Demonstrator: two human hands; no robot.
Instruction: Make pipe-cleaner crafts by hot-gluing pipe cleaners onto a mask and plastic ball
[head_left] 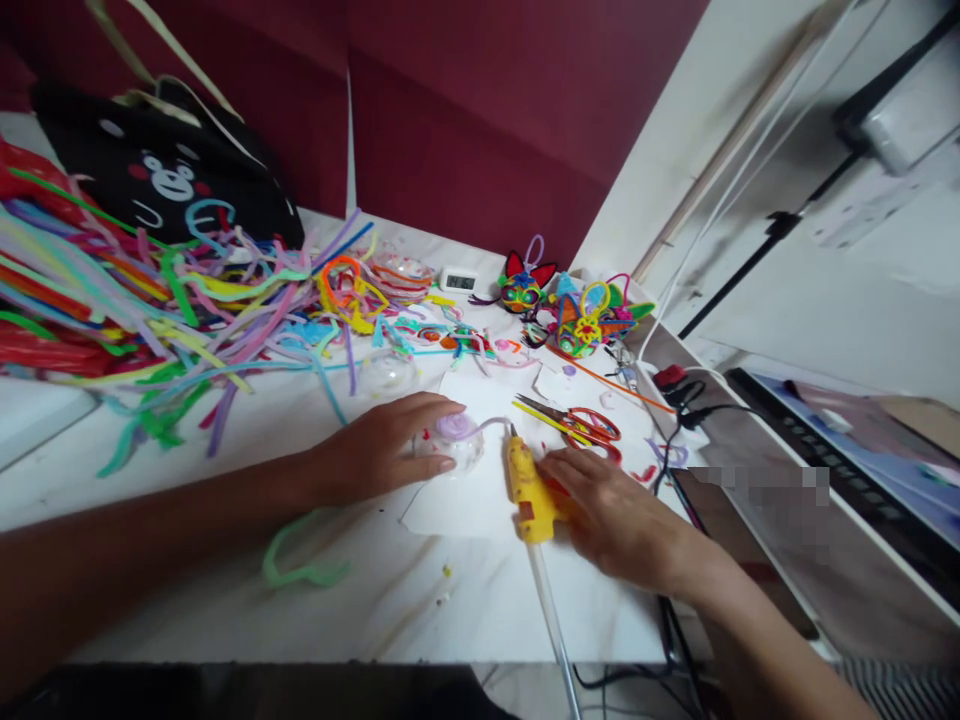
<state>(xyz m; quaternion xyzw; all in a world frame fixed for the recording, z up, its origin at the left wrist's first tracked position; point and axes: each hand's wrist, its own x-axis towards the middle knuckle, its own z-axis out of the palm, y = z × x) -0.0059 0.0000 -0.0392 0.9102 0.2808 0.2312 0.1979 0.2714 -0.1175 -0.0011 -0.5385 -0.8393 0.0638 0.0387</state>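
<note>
My left hand [405, 440] grips a clear plastic ball [466, 457] from its left side, thumb and fingers round it. A lilac pipe cleaner [454, 424] is coiled flat on top of the ball, and its loose tail runs out to the right. My right hand [600, 500] is closed on the handle of a yellow glue gun [531, 495]. The gun's nozzle is close to the end of the tail; whether they touch I cannot tell. A clear glue stick [551, 610] sticks out of the gun's back. Orange-handled scissors [592, 425] lie just beyond my right hand.
A heap of coloured pipe cleaners [247, 300] covers the back left, before a black bag [172, 170]. Finished pipe-cleaner figures [581, 325] and a small digital clock [458, 281] stand at the back. A green pipe cleaner [300, 572] lies in front. Cables [667, 640] hang at the right edge.
</note>
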